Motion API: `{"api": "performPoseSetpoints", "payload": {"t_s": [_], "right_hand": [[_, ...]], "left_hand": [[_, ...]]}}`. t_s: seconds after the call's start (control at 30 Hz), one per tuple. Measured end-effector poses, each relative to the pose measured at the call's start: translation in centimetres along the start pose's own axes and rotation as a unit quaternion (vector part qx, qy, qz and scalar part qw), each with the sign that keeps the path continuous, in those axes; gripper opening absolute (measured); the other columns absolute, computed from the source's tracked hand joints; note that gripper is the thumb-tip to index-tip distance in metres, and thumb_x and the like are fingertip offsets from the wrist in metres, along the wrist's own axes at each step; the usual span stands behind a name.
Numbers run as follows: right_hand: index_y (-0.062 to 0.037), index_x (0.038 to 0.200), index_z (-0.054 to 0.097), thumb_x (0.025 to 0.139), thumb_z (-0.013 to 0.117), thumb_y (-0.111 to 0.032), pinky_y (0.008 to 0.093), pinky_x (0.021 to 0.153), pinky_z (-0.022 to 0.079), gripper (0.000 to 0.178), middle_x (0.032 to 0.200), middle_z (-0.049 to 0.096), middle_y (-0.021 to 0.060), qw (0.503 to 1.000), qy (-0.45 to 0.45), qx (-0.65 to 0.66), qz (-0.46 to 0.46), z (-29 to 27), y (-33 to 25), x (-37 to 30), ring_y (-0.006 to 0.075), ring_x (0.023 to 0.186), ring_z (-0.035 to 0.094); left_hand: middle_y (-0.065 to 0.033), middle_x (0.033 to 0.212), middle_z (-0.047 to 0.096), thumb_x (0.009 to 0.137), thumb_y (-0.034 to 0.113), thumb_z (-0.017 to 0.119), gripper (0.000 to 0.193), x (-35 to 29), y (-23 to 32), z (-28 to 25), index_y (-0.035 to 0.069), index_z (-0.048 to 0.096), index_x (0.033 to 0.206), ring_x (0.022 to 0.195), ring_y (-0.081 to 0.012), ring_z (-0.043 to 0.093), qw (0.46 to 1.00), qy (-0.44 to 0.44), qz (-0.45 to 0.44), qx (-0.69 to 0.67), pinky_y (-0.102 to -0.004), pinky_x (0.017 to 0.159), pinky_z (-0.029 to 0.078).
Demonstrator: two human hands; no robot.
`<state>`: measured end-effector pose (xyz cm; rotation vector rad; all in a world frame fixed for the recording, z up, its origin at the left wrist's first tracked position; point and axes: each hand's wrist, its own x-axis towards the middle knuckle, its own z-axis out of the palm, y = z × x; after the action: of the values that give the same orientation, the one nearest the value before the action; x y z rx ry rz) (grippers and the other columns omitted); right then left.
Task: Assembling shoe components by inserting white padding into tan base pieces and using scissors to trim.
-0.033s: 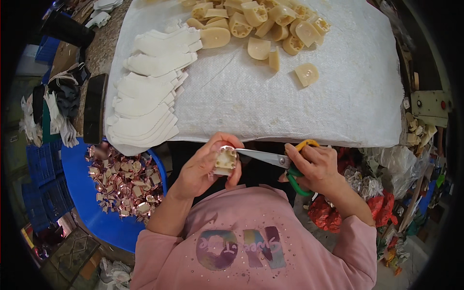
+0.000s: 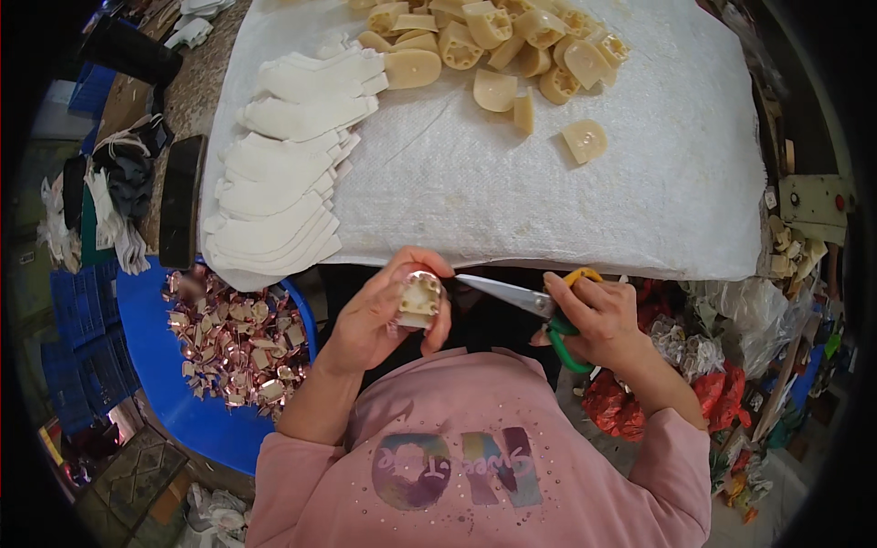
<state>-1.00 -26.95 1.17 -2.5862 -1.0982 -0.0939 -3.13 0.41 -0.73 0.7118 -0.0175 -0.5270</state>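
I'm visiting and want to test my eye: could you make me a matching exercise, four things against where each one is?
Things:
1. metal scissors with yellow and green handles
2. overlapping flat white pieces
3. heap of rounded beige blocks
4. small shiny piece with a beige face

Places:
A. at the far edge of the white woven sheet
B. in the person's left hand
C. in the person's right hand
D. along the sheet's left side

Pairs: 1-C, 2-D, 3-A, 4-B

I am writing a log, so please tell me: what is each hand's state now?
Left hand: closed, holding a small piece with shiny edge.
Right hand: closed, holding scissors.
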Motion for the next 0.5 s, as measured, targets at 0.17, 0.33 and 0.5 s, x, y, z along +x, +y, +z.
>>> {"api": "performPoseSetpoints", "payload": {"t_s": [0.17, 0.33, 0.5], "right_hand": [[-0.0114, 0.110, 0.060, 0.056, 0.077, -0.038, 0.0356, 0.050, 0.041, 0.063, 0.066, 0.045, 0.0028, 0.995, -0.082, 0.053, -0.005, 1.2, 0.0, -1.7, 0.0202, 0.058, 0.054], [-0.0087, 0.114, 0.058, 0.053, 0.081, -0.041, 0.0334, 0.058, 0.048, 0.072, 0.081, 0.059, 0.0063, 0.990, 0.034, 0.134, 0.027, -0.4, 3.1, -3.1, 0.0213, 0.065, 0.058], [-0.0059, 0.129, 0.049, 0.078, 0.070, -0.008, 0.0215, 0.065, 0.042, 0.055, 0.086, 0.055, 0.0003, 0.876, 0.284, 0.082, 0.381, -4.5, 12.8, -6.9, 0.0067, 0.072, 0.048]], "left_hand": [[-0.0158, 0.064, 0.052, 0.090, 0.044, 0.048, 0.054, -1.4, 0.8, -1.3, -0.003, 0.037, 0.114, 0.053, -0.0190, 0.047, 0.998, 0.040, 0.027, 0.047, -0.0301, 0.051, 0.038], [-0.0160, 0.067, 0.054, 0.090, 0.044, 0.049, 0.055, -1.9, 1.2, -2.2, -0.003, 0.037, 0.114, 0.057, -0.0192, 0.050, 0.990, 0.083, 0.064, 0.098, -0.0284, 0.053, 0.040], [-0.0137, 0.077, 0.056, 0.093, 0.036, 0.046, 0.048, -4.6, 2.8, -2.7, -0.002, 0.037, 0.120, 0.069, -0.0157, 0.055, 0.975, 0.091, 0.102, 0.176, -0.0258, 0.062, 0.044]]}}
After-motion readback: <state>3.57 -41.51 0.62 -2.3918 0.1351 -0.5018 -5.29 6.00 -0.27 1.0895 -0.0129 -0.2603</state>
